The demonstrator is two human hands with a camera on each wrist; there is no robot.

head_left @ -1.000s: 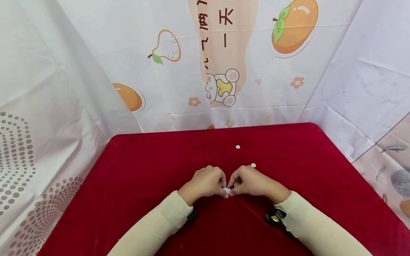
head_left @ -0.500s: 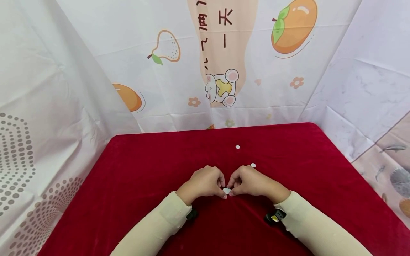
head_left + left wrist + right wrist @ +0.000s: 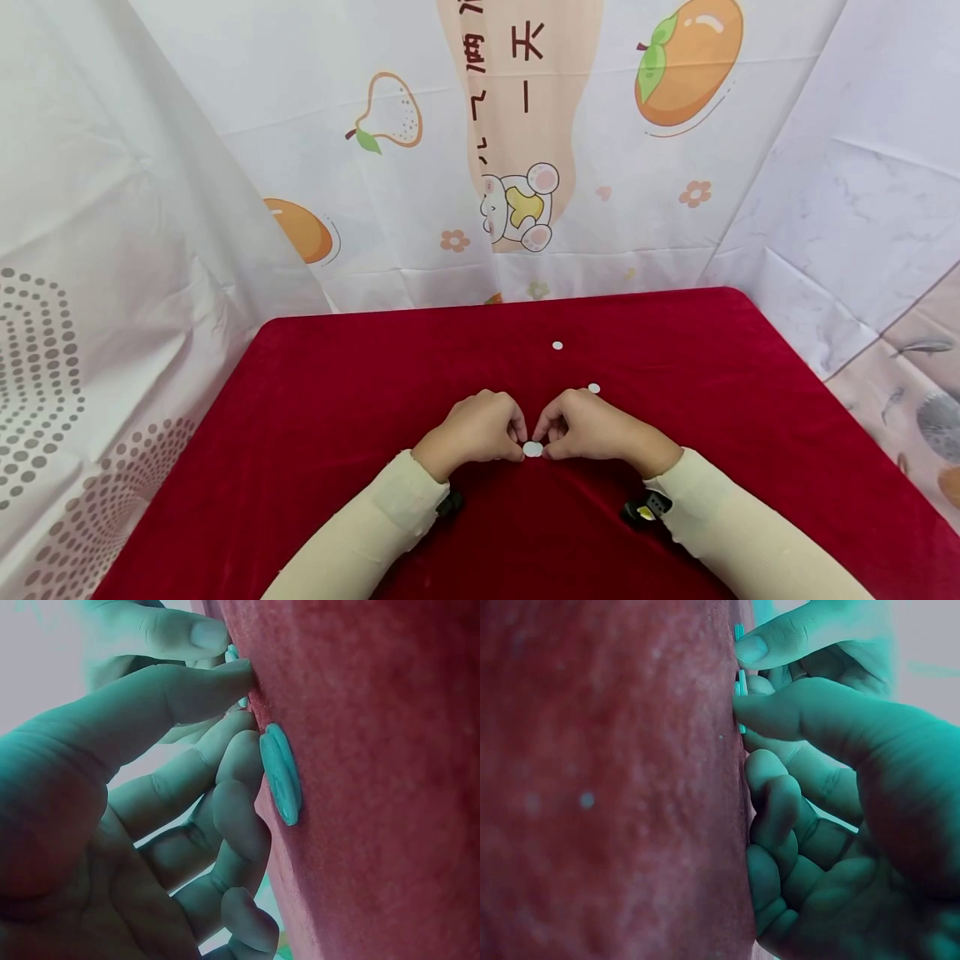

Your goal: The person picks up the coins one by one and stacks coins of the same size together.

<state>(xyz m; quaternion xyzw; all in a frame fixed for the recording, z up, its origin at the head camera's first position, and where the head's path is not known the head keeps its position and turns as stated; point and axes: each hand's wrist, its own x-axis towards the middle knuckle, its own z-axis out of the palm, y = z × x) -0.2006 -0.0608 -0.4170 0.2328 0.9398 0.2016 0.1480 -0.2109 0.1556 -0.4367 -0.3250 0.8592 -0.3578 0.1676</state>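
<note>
Small white discs (image 3: 532, 449), seemingly two overlapping, lie on the red cloth between both hands. My left hand (image 3: 477, 427) has its thumb and index fingertip at their left edge, pinching from near and far sides. From the right, my right hand (image 3: 588, 423) pinches the discs with thumb and curled index finger. In the right wrist view, thin disc edges (image 3: 742, 681) show by the thumb tip. Two more stacked oval discs (image 3: 281, 776) lie under the left fingers in the left wrist view; the hand hides them from the head view.
Two single white discs lie farther back: a far disc (image 3: 557, 345) and a nearer disc (image 3: 594, 388) just beyond the right hand. Red cloth (image 3: 360, 358) covers the table, with a printed white curtain (image 3: 412, 192) behind it.
The left thumb has moved back from over the discs to their left edge, so more of their white surface shows. The right hand has stayed nearly still.
</note>
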